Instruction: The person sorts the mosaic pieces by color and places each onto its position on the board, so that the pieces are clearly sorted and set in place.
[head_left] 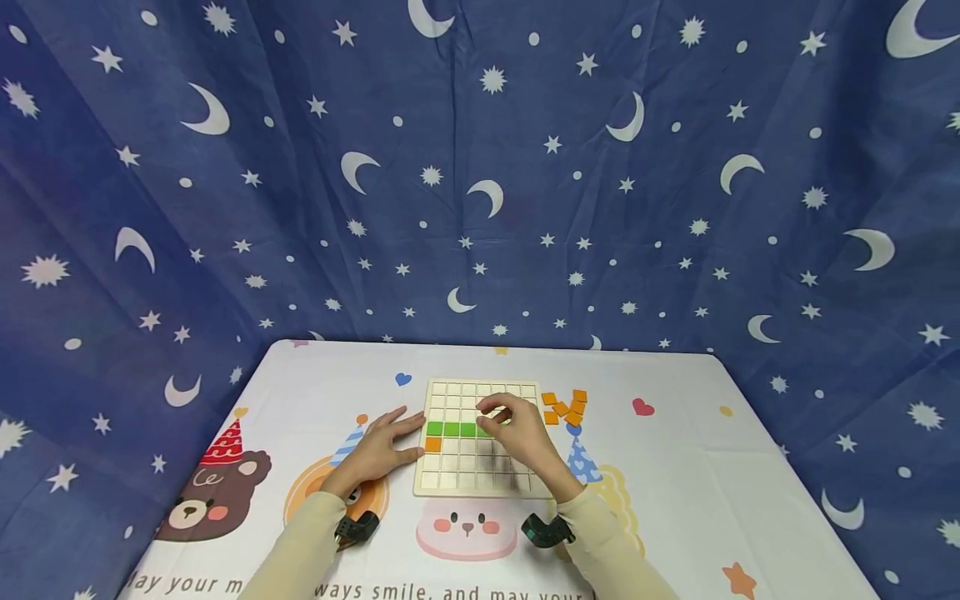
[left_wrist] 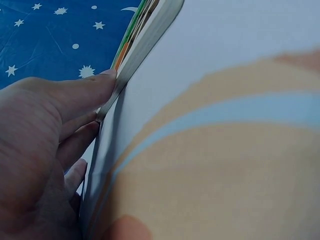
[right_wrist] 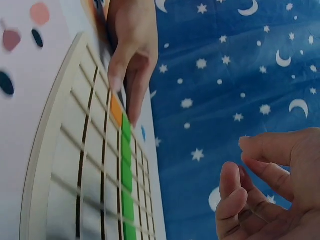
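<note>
A pale square grid board [head_left: 480, 490] lies on the table. Several green tiles [head_left: 452, 429] fill part of one row, running in under the right hand. One orange tile [head_left: 433, 445] sits in the left cell of the row just nearer. My left hand [head_left: 381, 448] rests at the board's left side, fingers spread; in the left wrist view its thumb and fingers [left_wrist: 82, 100] touch the board's edge. Over the board hovers my right hand [head_left: 521, 429], fingers loosely bent. A gap shows between its thumb and index finger [right_wrist: 270, 147], with nothing held between them.
Several loose orange tiles [head_left: 576, 407] lie in a scattered group just off the board's right edge. The white tablecloth [head_left: 675, 467] has printed animals and hearts. A blue curtain [head_left: 480, 208] with moons and stars hangs behind the table.
</note>
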